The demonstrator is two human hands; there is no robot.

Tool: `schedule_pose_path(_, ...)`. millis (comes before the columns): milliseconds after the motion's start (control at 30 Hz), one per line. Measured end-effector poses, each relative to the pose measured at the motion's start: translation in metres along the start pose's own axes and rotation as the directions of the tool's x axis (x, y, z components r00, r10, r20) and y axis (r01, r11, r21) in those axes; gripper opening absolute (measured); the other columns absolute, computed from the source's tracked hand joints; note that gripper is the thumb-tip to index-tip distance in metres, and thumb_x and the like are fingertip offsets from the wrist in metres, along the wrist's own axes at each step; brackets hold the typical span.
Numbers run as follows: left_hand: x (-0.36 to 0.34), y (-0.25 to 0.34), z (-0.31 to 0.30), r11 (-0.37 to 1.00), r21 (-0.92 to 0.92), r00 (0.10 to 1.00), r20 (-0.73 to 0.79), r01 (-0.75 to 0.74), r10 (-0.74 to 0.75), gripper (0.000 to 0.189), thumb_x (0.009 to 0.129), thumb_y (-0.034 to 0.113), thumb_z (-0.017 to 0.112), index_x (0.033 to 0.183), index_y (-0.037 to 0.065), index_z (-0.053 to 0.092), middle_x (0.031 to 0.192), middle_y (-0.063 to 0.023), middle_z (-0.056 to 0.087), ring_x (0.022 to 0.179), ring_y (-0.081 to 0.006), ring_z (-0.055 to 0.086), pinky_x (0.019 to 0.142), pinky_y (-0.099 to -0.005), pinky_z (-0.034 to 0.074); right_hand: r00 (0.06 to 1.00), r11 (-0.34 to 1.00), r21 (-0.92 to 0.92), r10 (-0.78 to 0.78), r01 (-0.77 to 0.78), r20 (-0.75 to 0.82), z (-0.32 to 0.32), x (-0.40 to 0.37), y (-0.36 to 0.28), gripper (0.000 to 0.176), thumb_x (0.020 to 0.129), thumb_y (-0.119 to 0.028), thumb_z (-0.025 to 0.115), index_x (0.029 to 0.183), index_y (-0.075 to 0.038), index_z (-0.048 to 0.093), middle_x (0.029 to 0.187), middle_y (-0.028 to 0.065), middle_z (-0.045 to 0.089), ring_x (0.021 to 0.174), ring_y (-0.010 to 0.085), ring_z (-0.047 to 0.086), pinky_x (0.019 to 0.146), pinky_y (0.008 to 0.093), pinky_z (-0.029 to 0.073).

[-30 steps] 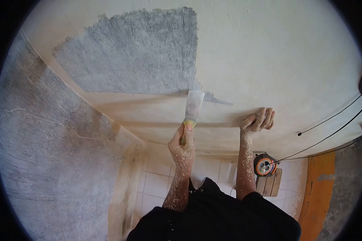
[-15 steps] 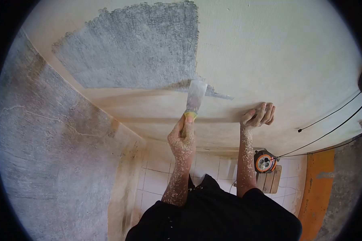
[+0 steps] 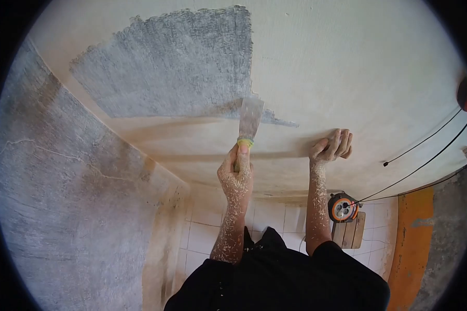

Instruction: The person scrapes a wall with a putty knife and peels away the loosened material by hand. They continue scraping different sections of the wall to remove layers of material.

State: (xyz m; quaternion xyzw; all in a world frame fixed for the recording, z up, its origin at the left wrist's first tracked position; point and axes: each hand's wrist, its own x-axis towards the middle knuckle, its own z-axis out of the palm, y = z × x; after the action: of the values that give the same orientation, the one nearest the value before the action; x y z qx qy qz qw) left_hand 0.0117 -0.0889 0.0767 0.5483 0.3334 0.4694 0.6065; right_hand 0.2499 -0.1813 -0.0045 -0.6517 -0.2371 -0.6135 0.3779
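Observation:
My left hand (image 3: 236, 176) is shut on the handle of a putty scraper (image 3: 250, 118). Its metal blade lies flat against the pale ceiling (image 3: 358, 67), at the lower right corner of a bare grey scraped patch (image 3: 176, 67). My right hand (image 3: 333, 147) is pressed to the ceiling right of the scraper, fingers curled, holding nothing. Both forearms are speckled with pale flakes. A thin grey scraped strip (image 3: 281, 122) runs right from the blade.
A rough grey wall (image 3: 62, 197) fills the left. A white tiled wall (image 3: 275, 223) is below the hands. An orange cable reel (image 3: 343, 208) sits by a wooden board (image 3: 350, 233); black cables (image 3: 425, 166) run from it to the right. An orange frame (image 3: 410, 243) stands at right.
The scraper blade has slid forward along the ceiling to the edge of the grey patch. My right hand has stayed pressed on the ceiling.

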Motion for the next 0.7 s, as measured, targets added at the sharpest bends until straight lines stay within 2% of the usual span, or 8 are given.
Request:
schedule_pose_path(33,0.002,-0.011,-0.003,0.999,0.042,1.0,0.005,-0.029,0.028,0.041,0.094,0.031,0.061,0.116,-0.004,0.063,0.064,0.0023,0.052,0.052,-0.0021,0.04,0.046,-0.0205,0.034,1.0,1.0,0.005,-0.01,0.01,0.004,0.001,-0.002,0.001,0.044,0.091,-0.028,0.043,0.129,-0.009,0.054,0.138,0.0116,0.046,0.135,0.0279,0.034,0.111,0.0478,0.009)
schedule_pose_path(133,-0.01,-0.028,-0.001,0.994,-0.045,0.995,0.011,0.101,-0.1,0.042,0.094,0.032,0.061,0.114,-0.004,0.063,0.064,0.0021,0.052,0.053,-0.0032,0.041,0.047,-0.0214,0.035,1.0,1.0,0.002,-0.019,0.019,0.024,0.0,-0.004,0.005,0.045,0.093,-0.032,0.043,0.131,-0.01,0.052,0.141,0.0115,0.044,0.136,0.0277,0.033,0.111,0.0479,0.009)
schedule_pose_path(300,0.014,0.024,0.026,0.998,0.01,0.998,0.025,-0.063,0.062,0.04,0.093,0.03,0.062,0.112,-0.004,0.065,0.065,0.0011,0.055,0.053,-0.0032,0.042,0.047,-0.0214,0.035,0.968,0.995,-0.029,0.096,-0.092,0.231,-0.028,0.001,-0.005,0.051,0.095,-0.04,0.04,0.135,-0.009,0.048,0.145,0.0149,0.039,0.139,0.0309,0.028,0.111,0.05,0.007)
schedule_pose_path(400,0.007,0.005,0.018,0.992,0.099,0.997,-0.002,-0.081,0.082,0.039,0.093,0.03,0.062,0.111,-0.004,0.065,0.066,0.0011,0.054,0.053,-0.0028,0.042,0.047,-0.0208,0.035,0.96,0.977,-0.009,0.211,-0.213,0.185,-0.038,0.024,-0.004,0.059,0.096,-0.047,0.04,0.14,-0.008,0.042,0.147,0.0185,0.034,0.14,0.0342,0.024,0.111,0.0525,0.006)
schedule_pose_path(433,0.001,-0.012,0.01,0.986,0.15,0.997,-0.019,-0.068,0.072,0.039,0.093,0.03,0.062,0.111,-0.004,0.066,0.066,0.0012,0.054,0.053,-0.0026,0.042,0.047,-0.0206,0.035,0.935,0.978,-0.05,0.207,-0.201,0.288,-0.044,0.028,0.007,0.071,0.095,-0.052,0.043,0.146,-0.004,0.031,0.153,0.021,0.02,0.143,0.0359,0.013,0.111,0.0526,0.004)
schedule_pose_path(533,-0.011,-0.031,0.001,0.996,0.032,0.995,-0.063,0.085,-0.083,0.037,0.093,0.029,0.062,0.11,-0.003,0.066,0.065,0.0021,0.053,0.053,-0.0033,0.044,0.047,-0.0211,0.035,0.914,0.981,-0.001,0.181,-0.193,0.362,-0.044,0.049,0.02,0.083,0.091,-0.06,0.045,0.15,-0.007,0.018,0.156,0.0206,0.007,0.145,0.0359,0.002,0.111,0.0549,0.001)
schedule_pose_path(567,-0.009,-0.036,0.002,0.996,0.012,0.994,-0.069,0.086,-0.085,0.036,0.093,0.029,0.062,0.11,-0.004,0.066,0.064,0.0023,0.052,0.053,-0.0033,0.043,0.046,-0.0211,0.035,0.886,0.981,-0.036,0.187,-0.19,0.424,-0.042,0.046,0.025,0.097,0.087,-0.068,0.045,0.151,-0.009,0.005,0.156,0.0196,-0.005,0.144,0.0377,-0.008,0.111,0.0581,-0.002)
schedule_pose_path(700,0.0,-0.025,0.012,0.998,-0.02,0.996,-0.06,0.065,-0.066,0.034,0.093,0.025,0.062,0.11,-0.004,0.066,0.061,0.0031,0.049,0.051,-0.003,0.042,0.045,-0.0209,0.033,0.915,0.994,-0.105,0.072,-0.033,0.396,-0.029,0.034,0.035,0.109,0.08,-0.077,0.043,0.151,-0.008,-0.002,0.155,0.0217,-0.01,0.142,0.0411,-0.013,0.109,0.0608,-0.006)
